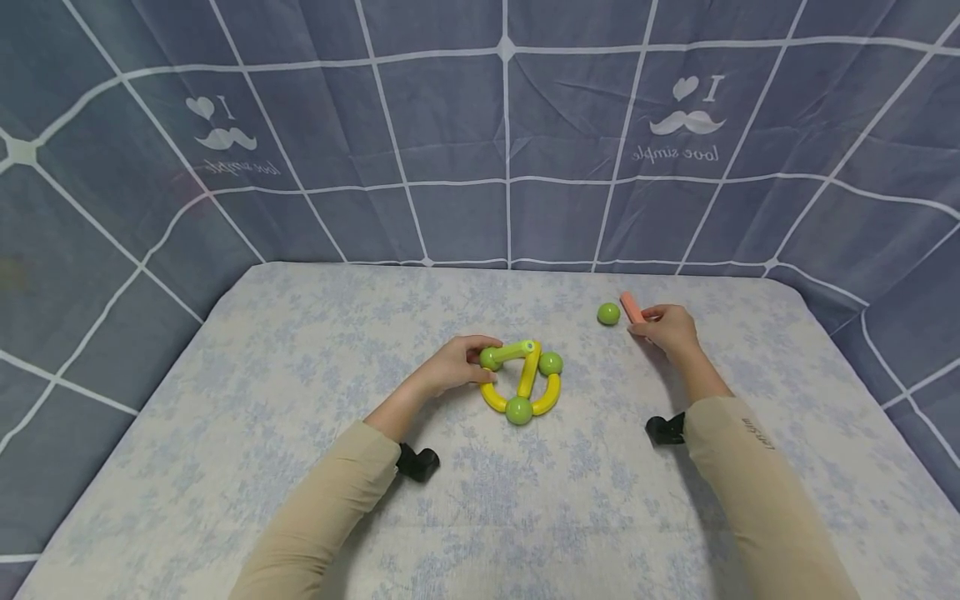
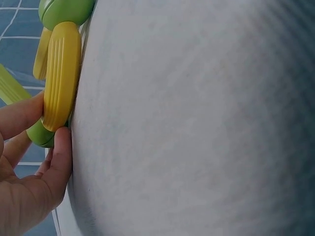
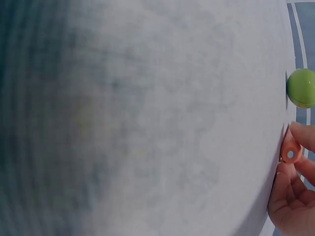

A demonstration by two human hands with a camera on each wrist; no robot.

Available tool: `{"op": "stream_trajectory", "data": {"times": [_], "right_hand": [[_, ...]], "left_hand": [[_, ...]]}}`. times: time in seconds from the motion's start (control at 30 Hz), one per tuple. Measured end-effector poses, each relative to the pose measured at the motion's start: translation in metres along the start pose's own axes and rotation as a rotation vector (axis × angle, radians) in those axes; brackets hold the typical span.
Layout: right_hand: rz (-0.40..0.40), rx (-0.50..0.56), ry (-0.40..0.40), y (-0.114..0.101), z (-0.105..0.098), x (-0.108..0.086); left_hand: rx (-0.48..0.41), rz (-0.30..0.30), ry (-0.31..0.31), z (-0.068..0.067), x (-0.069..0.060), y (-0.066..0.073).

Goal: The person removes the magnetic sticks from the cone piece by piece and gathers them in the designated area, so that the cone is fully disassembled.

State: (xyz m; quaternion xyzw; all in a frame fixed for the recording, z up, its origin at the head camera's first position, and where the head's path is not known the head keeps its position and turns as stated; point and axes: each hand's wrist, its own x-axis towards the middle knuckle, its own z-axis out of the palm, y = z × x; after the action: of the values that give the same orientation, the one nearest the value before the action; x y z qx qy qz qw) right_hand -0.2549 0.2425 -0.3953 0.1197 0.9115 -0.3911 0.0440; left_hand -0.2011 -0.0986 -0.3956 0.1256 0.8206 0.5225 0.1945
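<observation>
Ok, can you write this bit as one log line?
left hand: holds yellow-green frame | right hand: pinches orange stick | green ball: loose, beside orange stick

Over by the right wrist, the right hand [image 3: 294,201] pinches an orange piece [image 3: 284,153] between its fingers, right down by the pale worktop [image 3: 187,123]. The piece's round end faces me (there's a small hole in the middle of it). A glossy green ball [image 3: 301,88] sits near the fingertips, not touching them, and behind hangs blue cloth [image 3: 311,29] with white lines.
</observation>
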Motion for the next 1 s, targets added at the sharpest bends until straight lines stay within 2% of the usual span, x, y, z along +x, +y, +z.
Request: {"op": "stream_trajectory", "data": {"times": [0.2,0.37,0.6,0.67,0.8,1.0], "right_hand": [[-0.047,0.001,-0.081,0.0,-0.007,0.0],[-0.071,0.024,-0.157,-0.003,-0.018,-0.004],[-0.142,0.104,-0.139,-0.012,-0.034,-0.017],[-0.156,0.154,-0.17,-0.016,-0.036,-0.022],[-0.178,0.232,-0.285,-0.028,-0.031,-0.033],[-0.29,0.23,-0.41,-0.044,-0.006,-0.046]], "left_hand": [[0.016,-0.008,0.005,0.0,0.001,0.002],[0.023,0.01,0.001,-0.002,0.004,0.006],[0.028,-0.01,-0.001,-0.002,0.005,0.008],[0.03,-0.012,-0.002,-0.002,0.005,0.008],[0.032,-0.024,0.004,-0.001,0.002,0.01],[0.022,-0.034,0.012,0.001,0.002,0.009]]}}
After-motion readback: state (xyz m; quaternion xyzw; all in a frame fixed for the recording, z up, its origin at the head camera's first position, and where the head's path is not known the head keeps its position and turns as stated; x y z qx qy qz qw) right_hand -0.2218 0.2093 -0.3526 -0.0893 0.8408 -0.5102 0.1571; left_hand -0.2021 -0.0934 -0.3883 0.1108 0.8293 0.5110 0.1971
